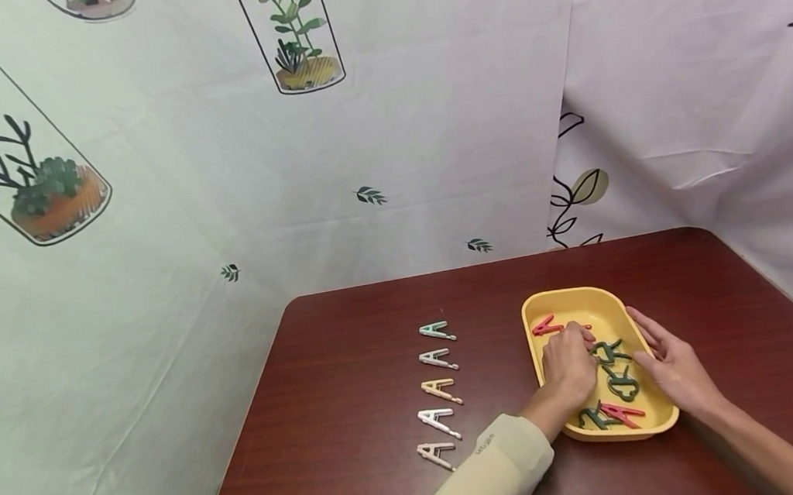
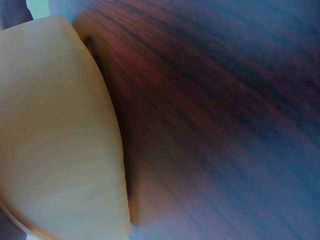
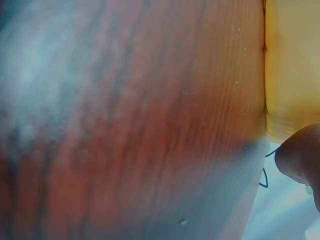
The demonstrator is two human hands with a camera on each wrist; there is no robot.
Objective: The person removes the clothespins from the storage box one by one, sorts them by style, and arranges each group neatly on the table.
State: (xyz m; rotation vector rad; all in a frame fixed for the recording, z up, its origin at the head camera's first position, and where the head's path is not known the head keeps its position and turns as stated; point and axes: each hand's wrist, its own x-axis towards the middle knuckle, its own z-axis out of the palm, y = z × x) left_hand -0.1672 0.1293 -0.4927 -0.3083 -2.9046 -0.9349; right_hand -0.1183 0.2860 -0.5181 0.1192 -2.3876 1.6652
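A yellow tray [image 1: 539, 301] holds red clothespins and dark green clips. My left hand [image 1: 568, 362] reaches down into it with fingers bent toward the bottom; the fingertips are hidden, and I cannot tell whether they pinch anything. Just left of these fingers lies a red clothespin [image 1: 545, 327], and another red end [image 1: 588, 327] peeks out beyond them. Green clips [image 1: 622, 385] are to their right. Near the tray's front lies one more red clothespin [image 1: 622, 414] beside a green clip [image 1: 594, 418]. My right hand [image 1: 677, 369] grips the right rim, thumb at the inner side.
Several clothespins stand apart in a column on the brown table [image 1: 337, 376]: a mint one [image 1: 435, 330], a cream-yellow one [image 1: 439, 389], a white one [image 1: 438, 421] and a beige one [image 1: 435, 453] among them. A patterned cloth [image 1: 428, 121] hangs behind the table.
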